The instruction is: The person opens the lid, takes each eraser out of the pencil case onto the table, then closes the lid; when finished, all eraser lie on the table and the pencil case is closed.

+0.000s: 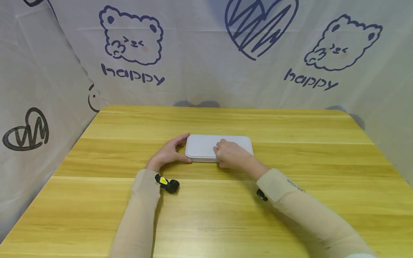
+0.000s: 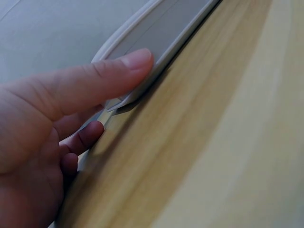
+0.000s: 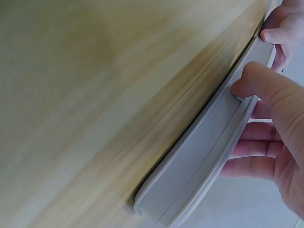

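Right hand [image 1: 233,154]: thumb [image 3: 254,78] on the near side wall by the seam, other fingers over the top, so I'm pinching the edge around mid-length. A small notch seems to sit under the thumb; mostly covered, shape uncertain. Left hand [image 1: 167,152]: clamped across the left end, thumb against the near wall, forefinger at the far corner. White case [image 1: 201,145]: flat on the counter [image 1: 206,215], ahead of me, long axis left to right, seam parallel to it. Right hand is nearer the middle; left holds the end.
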